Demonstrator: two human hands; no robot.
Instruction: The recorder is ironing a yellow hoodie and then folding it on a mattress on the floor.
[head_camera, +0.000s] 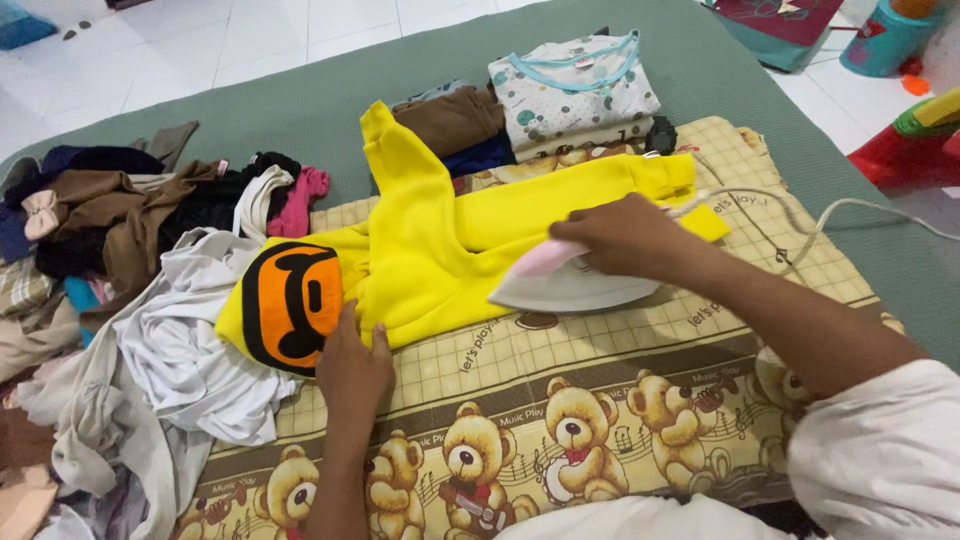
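Note:
A yellow sweatshirt (430, 255) with an orange and black face print lies spread on a cream blanket (560, 440) printed with teddy bears. My right hand (625, 235) grips the pink handle of a white electric iron (570, 283) that rests on the sweatshirt's lower edge, near one sleeve. My left hand (352, 365) lies flat at the hem, pressing the cloth down beside the print. The iron's white cord (800, 225) trails off to the right.
A heap of unfolded clothes (150, 300) in white, brown and black lies at the left. Folded garments (560, 95) are stacked behind the sweatshirt. All rests on a green mat (320, 90) on a white tiled floor. Colourful plastic toys (915, 140) stand at the right.

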